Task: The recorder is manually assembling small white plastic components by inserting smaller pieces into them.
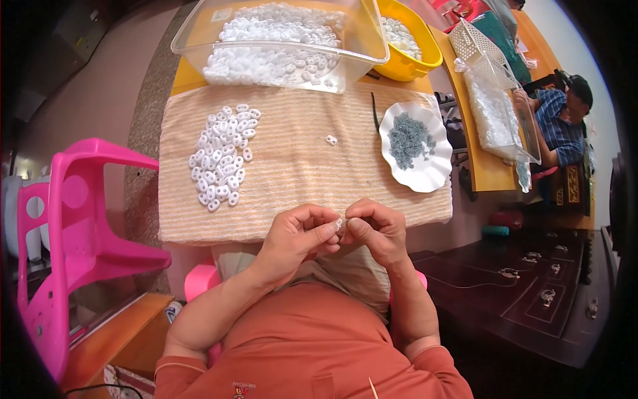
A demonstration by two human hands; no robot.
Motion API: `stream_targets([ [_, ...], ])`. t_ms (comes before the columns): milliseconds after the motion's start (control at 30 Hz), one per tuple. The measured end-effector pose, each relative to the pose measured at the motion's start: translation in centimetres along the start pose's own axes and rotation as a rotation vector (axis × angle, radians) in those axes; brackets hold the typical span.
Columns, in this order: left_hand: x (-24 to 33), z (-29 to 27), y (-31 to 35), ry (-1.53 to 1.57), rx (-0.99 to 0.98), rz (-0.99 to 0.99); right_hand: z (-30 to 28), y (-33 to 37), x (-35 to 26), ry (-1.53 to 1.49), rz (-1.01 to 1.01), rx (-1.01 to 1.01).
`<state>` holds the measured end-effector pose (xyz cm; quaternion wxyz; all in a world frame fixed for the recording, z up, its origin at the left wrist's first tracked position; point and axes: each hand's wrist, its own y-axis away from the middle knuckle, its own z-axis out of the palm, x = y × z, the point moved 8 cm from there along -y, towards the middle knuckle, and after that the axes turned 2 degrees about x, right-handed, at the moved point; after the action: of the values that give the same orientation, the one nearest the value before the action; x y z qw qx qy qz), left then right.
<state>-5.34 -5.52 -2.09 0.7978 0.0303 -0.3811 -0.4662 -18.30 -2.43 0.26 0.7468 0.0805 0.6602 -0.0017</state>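
Observation:
Both hands meet over the near edge of a striped cloth (286, 166). My left hand (296, 239) is closed in a pinch on a small white plastic piece (339, 224), mostly covered by the fingers. Thumb and forefinger of my right hand (379, 233) press together at that piece's right side; what they grip is too small to make out. A pile of white oval two-holed plastic pieces (222, 156) lies on the cloth to the left. One lone two-holed piece (331, 139) lies beyond my hands. To the right, a scalloped white plate (432, 174) holds many tiny grey-blue parts (409, 139).
At the back stand a clear plastic bin (362, 50) of white pieces and a yellow basin (425, 63). A pink plastic chair (86, 219) is at left. Another person (561, 123) sits at a side table with a bin (495, 120). Dark panels (518, 286) lie at lower right.

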Motion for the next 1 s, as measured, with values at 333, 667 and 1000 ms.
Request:
stream_targets([
  [333, -0.2, -0.8, -0.2, 0.056, 0.064, 0.043, 0.8, -0.2, 0.7, -0.037, 0.008, -0.014],
  [667, -0.3, -1.1, -0.2, 0.070, 0.087, 0.051, 0.7, -0.1, 1.1, 0.020, 0.023, -0.003],
  [1000, -0.2, -0.9, -0.1, 0.074, 0.100, 0.050, 0.6, 0.0, 1.2, 0.030, 0.045, 0.027],
])
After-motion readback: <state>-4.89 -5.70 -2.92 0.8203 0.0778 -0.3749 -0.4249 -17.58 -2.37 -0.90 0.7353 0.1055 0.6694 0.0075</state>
